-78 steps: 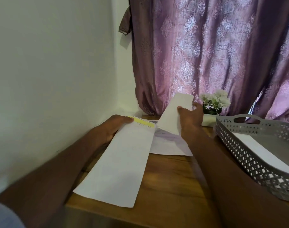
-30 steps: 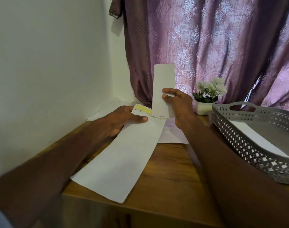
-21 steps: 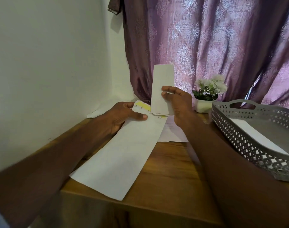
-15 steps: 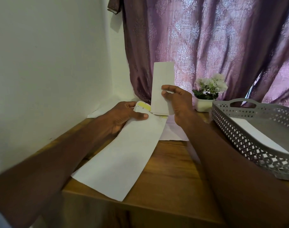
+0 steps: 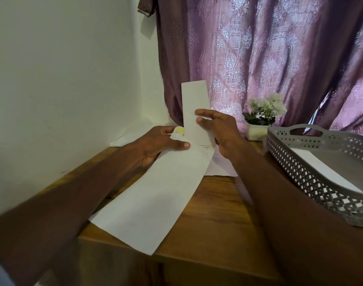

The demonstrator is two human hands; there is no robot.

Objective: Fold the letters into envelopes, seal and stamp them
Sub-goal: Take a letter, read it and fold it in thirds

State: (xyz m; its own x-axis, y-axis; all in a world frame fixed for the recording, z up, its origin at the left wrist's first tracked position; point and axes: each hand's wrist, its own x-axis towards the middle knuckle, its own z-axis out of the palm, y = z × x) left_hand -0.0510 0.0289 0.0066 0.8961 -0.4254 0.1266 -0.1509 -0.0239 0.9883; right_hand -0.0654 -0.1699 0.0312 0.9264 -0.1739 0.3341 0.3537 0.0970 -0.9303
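Note:
A long white envelope point(image 5: 155, 201) slants from the table's near edge up to my left hand point(image 5: 157, 147), which pinches its far end; the yellow-edged flap point(image 5: 179, 132) is bent back over my fingers. My right hand point(image 5: 219, 131) grips a folded white letter point(image 5: 196, 104) that stands upright, its lower end at the envelope's mouth. How far the letter is inside is hidden behind my hands.
A grey perforated basket point(image 5: 312, 176) at the right holds a white envelope point(image 5: 329, 170). More white papers point(image 5: 219, 169) lie under my hands. A small white flower pot point(image 5: 259, 120) stands before the purple curtain. The white wall is close on the left.
The folded letter went from tilted over the papers to upright at the envelope's mouth. My left thumb has bent the flap back further.

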